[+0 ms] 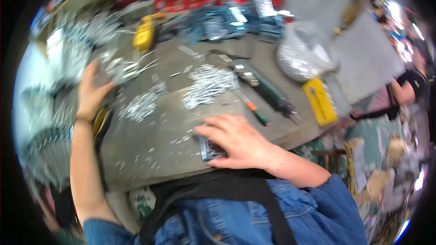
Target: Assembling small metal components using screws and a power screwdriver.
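Observation:
My left hand (92,91) reaches to the left side of the bench, thumb apart from the fingers, next to clear plastic packaging (119,70). No held thing shows in it, though motion blurs its fingertips. Near the front edge my right hand (238,139) closes over a small dark rectangular piece (210,149) with a pale rim, fingers on its far side and thumb on its near side. Part of this piece is hidden under the palm. Beyond the right hand lies a heap of small silvery metal strips (209,84). A looser heap of small metal parts (143,104) spreads between the hands.
A dark green power tool (265,88) and an orange-and-green screwdriver (257,112) lie right of the heap. Further right are a yellow box (319,102) and a filled plastic bag (303,54). Blue-wrapped packs (227,20) line the back. Another person (411,86) is at far right.

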